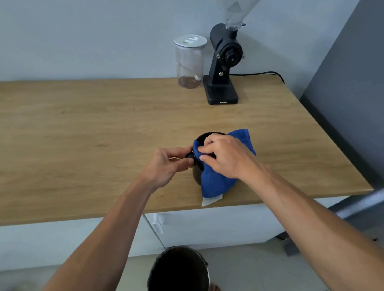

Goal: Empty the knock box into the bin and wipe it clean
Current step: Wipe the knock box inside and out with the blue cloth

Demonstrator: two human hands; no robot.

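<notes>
Wiping stage: I judge the emptying done.
My left hand (167,164) pinches the knock box (199,167) bar's left end; my right hand (224,156) presses the blue cloth (216,181) over the rim, inside next.

Pale blue-grey wall (81,30); oak-look worktop (77,129) over white cabinets (216,225); light floor (258,275).

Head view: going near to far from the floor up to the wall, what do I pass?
Bin on the floor → knock box with the blue cloth near the worktop's front edge → coffee grinder and glass jar at the wall.
</notes>
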